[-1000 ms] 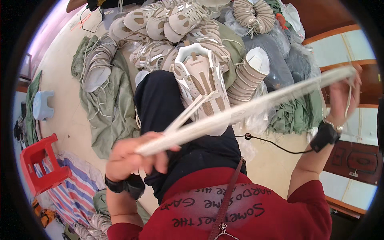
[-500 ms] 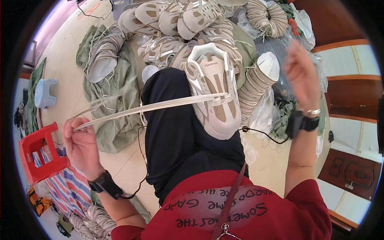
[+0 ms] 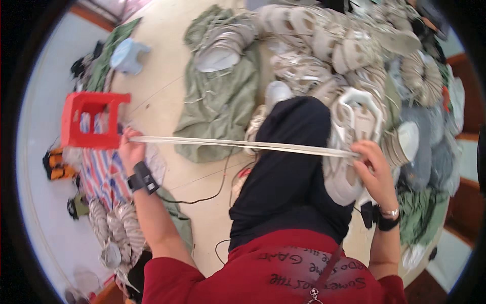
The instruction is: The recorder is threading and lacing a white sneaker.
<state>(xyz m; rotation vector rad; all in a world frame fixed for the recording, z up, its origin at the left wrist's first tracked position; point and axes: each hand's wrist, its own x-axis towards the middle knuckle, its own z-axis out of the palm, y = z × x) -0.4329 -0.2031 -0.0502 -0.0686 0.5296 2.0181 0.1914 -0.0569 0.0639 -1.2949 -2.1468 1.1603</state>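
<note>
A beige and white sneaker (image 3: 340, 177) rests on my thigh, its toe toward me. From its front eyelets a long, pale flat shoelace (image 3: 243, 145) runs taut to the left, across my knee. My left hand (image 3: 132, 151), far out to the left near a red stool, is closed around the far end of the lace. My right hand (image 3: 374, 172) is at the shoe's right side, thumb and fingers closed on the lace where it meets the shoe. The fingers partly cover the shoe's lacing area.
Piled shoes (image 3: 304, 71) lie beyond my knees. A stack of nested shoe parts (image 3: 223, 50) sits on green cloth (image 3: 217, 116). The red stool (image 3: 96, 142) and a light blue stool (image 3: 129, 57) stand left. A black cable (image 3: 202, 198) crosses the floor; plastic bags (image 3: 420, 147) lie right.
My right hand has come down from the raised position onto the lace at the shoe. The lace now stretches straighter toward my left hand. The whole view has swung left.
</note>
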